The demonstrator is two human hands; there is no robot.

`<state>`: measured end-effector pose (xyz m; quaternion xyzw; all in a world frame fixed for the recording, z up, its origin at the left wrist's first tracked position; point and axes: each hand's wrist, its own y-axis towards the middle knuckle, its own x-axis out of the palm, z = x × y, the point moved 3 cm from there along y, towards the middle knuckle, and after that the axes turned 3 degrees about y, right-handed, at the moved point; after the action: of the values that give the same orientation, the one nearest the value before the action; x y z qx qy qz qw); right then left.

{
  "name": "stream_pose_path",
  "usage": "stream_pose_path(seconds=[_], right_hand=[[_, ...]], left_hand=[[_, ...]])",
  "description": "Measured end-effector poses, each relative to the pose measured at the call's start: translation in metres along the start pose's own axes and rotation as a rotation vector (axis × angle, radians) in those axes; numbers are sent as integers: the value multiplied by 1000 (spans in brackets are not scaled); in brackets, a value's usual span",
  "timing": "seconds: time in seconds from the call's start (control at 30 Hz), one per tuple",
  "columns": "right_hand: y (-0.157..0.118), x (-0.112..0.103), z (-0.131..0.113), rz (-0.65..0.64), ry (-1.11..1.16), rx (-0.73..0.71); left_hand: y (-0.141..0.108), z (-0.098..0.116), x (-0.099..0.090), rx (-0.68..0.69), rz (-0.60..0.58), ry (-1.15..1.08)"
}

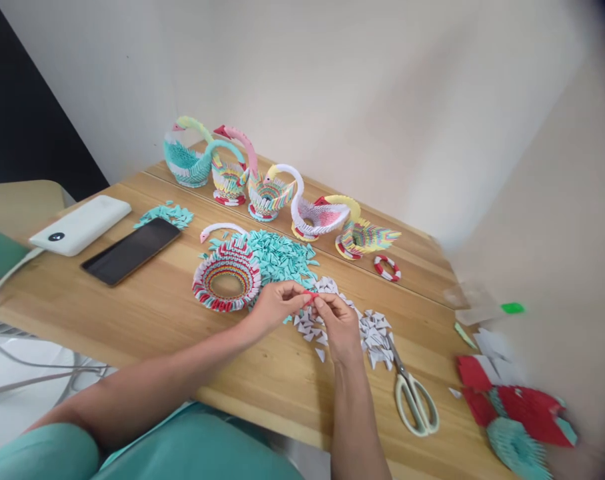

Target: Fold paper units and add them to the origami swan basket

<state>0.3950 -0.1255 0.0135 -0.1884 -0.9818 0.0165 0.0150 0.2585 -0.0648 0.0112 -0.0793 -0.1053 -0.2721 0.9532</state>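
A small piece of red paper (310, 298) is pinched between the fingertips of both hands. My left hand (280, 301) closes on it from the left, my right hand (338, 316) from the right; how the paper is folded is too small to tell. Beneath and behind the hands lie a heap of teal folded paper pieces (282, 255) and a spread of white folded paper triangles (375, 327). Left of my left hand rests a round basket of interlocked paper pieces (202, 287), red, white and teal. A white curved paper neck (222, 227) lies behind it.
Several finished paper swans (320, 220) stand along the wall. A red and white paper ring (387, 268) lies beside them. Scissors (416, 403) are at right, near red paper sheets (530, 410). A phone (132, 252) and a cabled white power bank (82, 223) lie left.
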Motion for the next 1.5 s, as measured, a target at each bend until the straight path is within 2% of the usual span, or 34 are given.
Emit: stream_pose_path(seconds=[0.23, 0.37, 0.47, 0.63, 0.77, 0.87, 1.0, 1.1, 1.17, 1.27, 1.4, 1.5], right_hand=[[-4, 4, -5, 31, -148, -77], [-6, -3, -13, 35, -221, -140], [-7, -10, -21, 58, -282, -257], [-11, -5, -30, -55, -476, -523], [-12, -5, -31, -106, -574, -615], [-12, -6, -32, -156, -620, -655], [-11, -7, -35, -178, -721, -652], [-11, -6, -38, -202, -745, -627], [-13, -6, -40, -215, -726, -592], [-16, -10, -43, -171, -678, -496], [-24, -16, -42, -39, -567, -328], [-29, -16, -39, 8, -531, -299]], left_hand=[[-2, 3, 0, 52, 23, 19], [1, 2, -2, -68, -93, -84], [1, 0, -3, -161, -165, -213], [-2, 0, -1, -253, -214, -315], [-4, 0, 1, -298, -267, -339], [-3, -1, 1, -279, -292, -299], [3, -6, -1, -208, -266, -118], [7, -9, -3, -99, -217, 32], [6, -7, -3, -1, -196, 122], [1, -2, -1, 102, -227, 214], [-5, 2, 5, 114, -322, 245], [-5, -1, 6, 67, -351, 190]])
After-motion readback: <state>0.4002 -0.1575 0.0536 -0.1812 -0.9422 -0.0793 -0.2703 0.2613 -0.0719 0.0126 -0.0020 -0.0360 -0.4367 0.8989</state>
